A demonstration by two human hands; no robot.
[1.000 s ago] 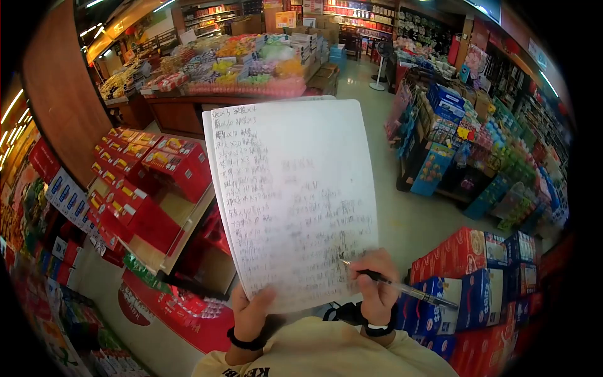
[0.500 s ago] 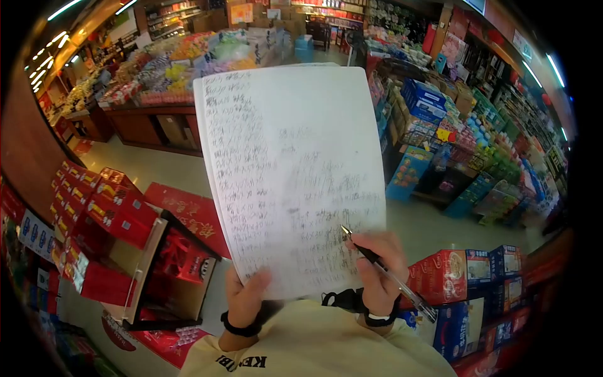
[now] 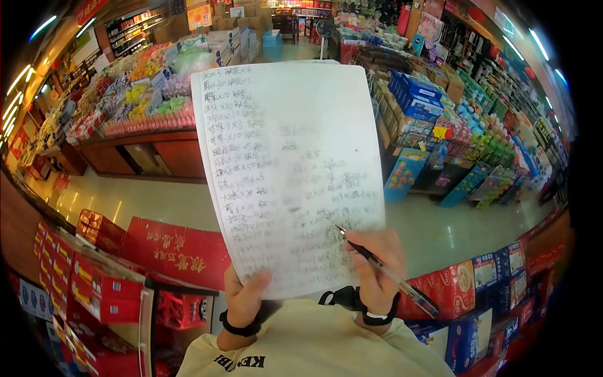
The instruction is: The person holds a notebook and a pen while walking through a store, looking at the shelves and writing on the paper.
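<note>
A white pad of paper (image 3: 314,107), covered with handwritten lines down its left side and lower right, is held up in front of me. My left hand (image 3: 246,295) grips its lower left corner, thumb on top of the sheet and the other fingers behind it. Between the fingers of my right hand (image 3: 378,267) is a black and clear pen (image 3: 396,276), whose tip is over the writing at the lower right of the page. Whether the tip touches the paper I cannot tell. Dark bands circle both wrists.
Ahead on the left is a long counter (image 3: 169,157) heaped with colourful packets. Blue boxes (image 3: 414,97) and stacked goods stand at the right. Red cartons (image 3: 107,283) are at lower left, near a red mat (image 3: 176,251). More red packages (image 3: 443,292) lie at lower right.
The shop surroundings have shifted in view, with the left counter and red cartons further left. The pen tip has moved slightly left on the page. Both hands keep their holds.
</note>
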